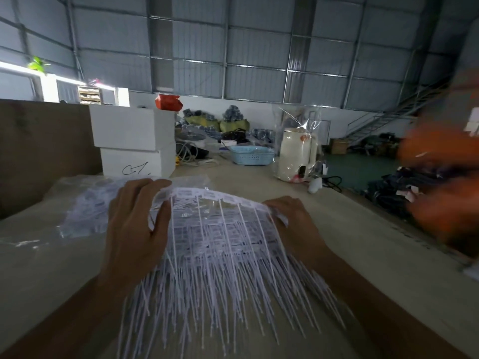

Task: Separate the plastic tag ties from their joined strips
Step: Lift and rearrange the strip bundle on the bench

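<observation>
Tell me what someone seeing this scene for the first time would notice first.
The eye lands first on the big sheet of white tag ties at centre, its thin tails fanning toward the camera, gripped at its upper edge by the left hand and the right hand. Behind it on the table stand two stacked white boxes on the left and a cream kettle in clear plastic to the right, with a blue basket between them.

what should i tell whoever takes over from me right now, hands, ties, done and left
Left hand: grips the left end of the joined tag tie strip.
Right hand: grips its right end.
The strip is held up over the table, heads away from you, tails hanging towards you.
More ties lie in the clear plastic bag on the left.
Done: no loose ties visible.
Left: pull the ties apart.
</observation>
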`<state>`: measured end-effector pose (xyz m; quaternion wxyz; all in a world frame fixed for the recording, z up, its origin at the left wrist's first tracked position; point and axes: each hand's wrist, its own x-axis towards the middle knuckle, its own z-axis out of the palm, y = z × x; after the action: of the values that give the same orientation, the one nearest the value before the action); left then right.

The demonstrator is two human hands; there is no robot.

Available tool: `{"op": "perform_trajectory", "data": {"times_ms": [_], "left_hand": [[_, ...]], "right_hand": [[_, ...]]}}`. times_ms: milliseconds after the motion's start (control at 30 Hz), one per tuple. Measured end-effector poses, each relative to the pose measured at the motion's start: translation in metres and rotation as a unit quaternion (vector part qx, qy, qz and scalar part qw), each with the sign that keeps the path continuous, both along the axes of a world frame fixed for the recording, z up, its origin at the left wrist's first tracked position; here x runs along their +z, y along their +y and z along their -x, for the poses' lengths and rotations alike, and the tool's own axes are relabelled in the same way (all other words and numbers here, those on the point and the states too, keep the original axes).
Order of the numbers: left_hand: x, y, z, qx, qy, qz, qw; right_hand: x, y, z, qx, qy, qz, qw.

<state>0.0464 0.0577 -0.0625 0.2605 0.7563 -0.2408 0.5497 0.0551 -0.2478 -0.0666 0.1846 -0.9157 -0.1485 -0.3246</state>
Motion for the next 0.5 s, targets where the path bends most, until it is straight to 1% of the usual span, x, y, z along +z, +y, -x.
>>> {"op": "perform_trajectory", "data": {"times_ms": [67, 133, 167, 233, 300, 333, 367, 433, 467, 500], "left_hand": [[0.003, 0.004, 0.0, 0.003, 0.016, 0.01, 1.0], [0.006, 0.008, 0.0, -0.014, 0.047, 0.031, 0.998], [0.008, 0.01, -0.001, -0.034, 0.065, 0.041, 0.996], [0.01, 0.014, -0.004, -0.064, 0.095, 0.04, 0.993], [0.011, 0.02, -0.009, -0.079, 0.139, 0.026, 0.987], [0.01, 0.023, -0.012, -0.091, 0.17, 0.025, 0.981], [0.011, 0.026, -0.014, -0.11, 0.212, 0.033, 0.971], [0.013, 0.033, -0.014, -0.162, 0.279, 0.064, 0.944], [0.012, 0.036, -0.014, -0.188, 0.302, 0.079, 0.931], [0.011, 0.039, -0.014, -0.211, 0.32, 0.089, 0.919]], "right_hand": [[0.013, -0.004, 0.007, 0.01, -0.07, -0.056, 0.996], [0.028, -0.01, 0.015, -0.01, -0.114, -0.065, 0.991], [0.034, -0.014, 0.017, -0.027, -0.117, -0.059, 0.991], [0.04, -0.019, 0.02, -0.043, -0.091, -0.059, 0.993], [0.041, -0.023, 0.024, -0.017, -0.02, -0.123, 0.992], [0.041, -0.025, 0.026, 0.002, 0.037, -0.17, 0.985], [0.04, -0.026, 0.029, 0.03, 0.106, -0.221, 0.969], [0.037, -0.028, 0.034, 0.108, 0.237, -0.326, 0.909], [0.036, -0.03, 0.035, 0.133, 0.277, -0.363, 0.88], [0.035, -0.031, 0.037, 0.147, 0.296, -0.386, 0.861]]}}
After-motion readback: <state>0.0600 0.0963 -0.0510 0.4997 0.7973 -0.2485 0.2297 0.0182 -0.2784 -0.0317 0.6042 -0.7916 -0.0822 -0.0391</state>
